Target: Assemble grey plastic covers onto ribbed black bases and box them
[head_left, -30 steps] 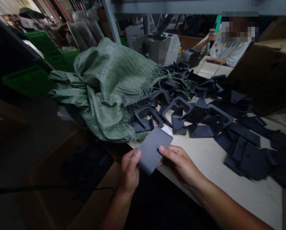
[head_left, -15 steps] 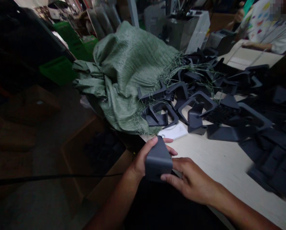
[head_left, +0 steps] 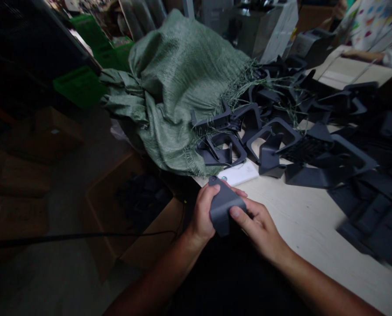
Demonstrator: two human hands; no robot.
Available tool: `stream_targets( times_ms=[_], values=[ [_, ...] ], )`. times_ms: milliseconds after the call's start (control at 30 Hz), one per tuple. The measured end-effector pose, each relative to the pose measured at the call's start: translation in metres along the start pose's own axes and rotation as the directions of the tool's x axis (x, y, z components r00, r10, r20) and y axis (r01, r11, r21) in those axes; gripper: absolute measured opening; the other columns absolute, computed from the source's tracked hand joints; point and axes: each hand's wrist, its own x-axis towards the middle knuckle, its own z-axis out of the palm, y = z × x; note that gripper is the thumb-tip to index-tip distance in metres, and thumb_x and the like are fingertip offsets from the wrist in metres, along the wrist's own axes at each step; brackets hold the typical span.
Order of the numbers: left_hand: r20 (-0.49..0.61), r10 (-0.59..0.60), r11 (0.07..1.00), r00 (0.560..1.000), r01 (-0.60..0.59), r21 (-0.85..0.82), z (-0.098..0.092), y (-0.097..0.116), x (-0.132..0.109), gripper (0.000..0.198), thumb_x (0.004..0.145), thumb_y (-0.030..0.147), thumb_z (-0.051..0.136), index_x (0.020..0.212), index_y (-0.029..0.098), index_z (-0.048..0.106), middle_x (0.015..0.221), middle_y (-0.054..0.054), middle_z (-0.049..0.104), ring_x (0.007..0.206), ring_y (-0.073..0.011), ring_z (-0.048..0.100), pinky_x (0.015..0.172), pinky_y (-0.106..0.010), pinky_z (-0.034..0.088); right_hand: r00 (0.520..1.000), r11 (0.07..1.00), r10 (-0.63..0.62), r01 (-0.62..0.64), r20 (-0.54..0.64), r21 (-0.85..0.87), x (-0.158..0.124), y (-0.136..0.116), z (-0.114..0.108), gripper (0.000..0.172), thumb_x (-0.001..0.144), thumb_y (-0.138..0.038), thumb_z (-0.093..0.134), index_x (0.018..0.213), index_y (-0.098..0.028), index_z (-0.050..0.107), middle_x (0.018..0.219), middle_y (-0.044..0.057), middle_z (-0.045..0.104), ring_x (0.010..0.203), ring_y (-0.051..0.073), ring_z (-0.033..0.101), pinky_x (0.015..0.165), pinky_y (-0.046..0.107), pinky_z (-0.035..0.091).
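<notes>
A dark grey plastic bracket (head_left: 226,202) with a small hole at its far tip is between my two hands, over the near edge of the table. My left hand (head_left: 204,210) grips its left side, thumb on the upper face. From the right, my right hand (head_left: 258,221) pinches its corner, thumb on top and fingers partly hidden behind it. Just beyond lies a white phone-like slab (head_left: 244,173) on the pale tabletop (head_left: 301,219). Past it spreads a heap of similar dark brackets (head_left: 271,149).
A green woven sack (head_left: 183,83) with frayed threads slumps over the table's left part. Below left stands an open cardboard box (head_left: 107,193) with dark parts inside. A black cable (head_left: 84,237) crosses there. A co-worker's arm (head_left: 363,55) rests on a surface at the far right.
The bracket has been turned and tipped in my hands, so its holed tip and broad face now show. My right thumb has moved up onto its face. The view has shifted slightly downward.
</notes>
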Motion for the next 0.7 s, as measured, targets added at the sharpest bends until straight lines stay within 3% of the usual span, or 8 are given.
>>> stream_targets(
  times_ms=[133,267,367,533,700],
  values=[
    [0.144,-0.018,0.998,0.989,0.027,-0.064,0.0,0.003,0.005,0.029,0.086,0.045,0.06,0.088,0.017,0.068,0.092,-0.013,0.08,0.091,-0.0291,0.074,0.088,-0.04,0.056,0.997,0.996,0.067,-0.069,0.047,0.049,0.002,-0.006,0.001,0.033,0.095,-0.05,0.073,0.103,-0.019,0.079,0.094,0.004,0.074,0.087,0.021,0.065,0.08,0.029,0.052],
    [0.084,0.078,0.997,0.993,-0.077,-0.012,0.001,0.0,0.0,0.03,0.091,0.044,0.056,0.084,0.017,0.069,0.087,-0.013,0.079,0.091,-0.0287,0.073,0.09,-0.039,0.054,0.999,0.999,0.038,-0.038,-0.018,0.008,0.0,-0.002,0.011,0.032,0.082,-0.045,0.087,0.1,-0.02,0.079,0.092,0.004,0.075,0.083,0.021,0.065,0.078,0.03,0.053],
    [0.089,0.147,0.989,0.985,-0.148,0.0,-0.001,-0.001,-0.006,0.03,0.094,0.043,0.053,0.086,0.019,0.07,0.085,-0.012,0.078,0.093,-0.0297,0.073,0.094,-0.041,0.053,0.998,1.0,-0.008,0.006,-0.066,-0.029,-0.002,0.001,0.018,0.03,0.081,-0.044,0.088,0.096,-0.019,0.079,0.089,0.004,0.074,0.081,0.022,0.064,0.076,0.031,0.054],
    [0.065,0.158,0.987,0.985,-0.159,0.011,-0.005,-0.001,-0.012,0.03,0.093,0.044,0.053,0.086,0.02,0.07,0.084,-0.012,0.078,0.093,-0.031,0.072,0.092,-0.041,0.053,0.997,0.992,-0.059,0.053,-0.054,-0.116,-0.003,0.002,0.023,0.029,0.081,-0.044,0.087,0.09,-0.018,0.078,0.086,0.004,0.072,0.078,0.021,0.061,0.074,0.031,0.052],
    [0.032,0.101,0.995,0.994,-0.101,-0.006,-0.01,-0.004,-0.01,0.032,0.093,0.042,0.05,0.083,0.019,0.07,0.086,-0.013,0.079,0.091,-0.0285,0.072,0.088,-0.039,0.054,0.999,0.996,0.052,-0.052,-0.007,-0.07,-0.002,0.001,0.022,0.035,0.081,-0.051,0.086,0.093,-0.019,0.076,0.088,0.004,0.071,0.079,0.021,0.062,0.073,0.031,0.052]
  ],
)
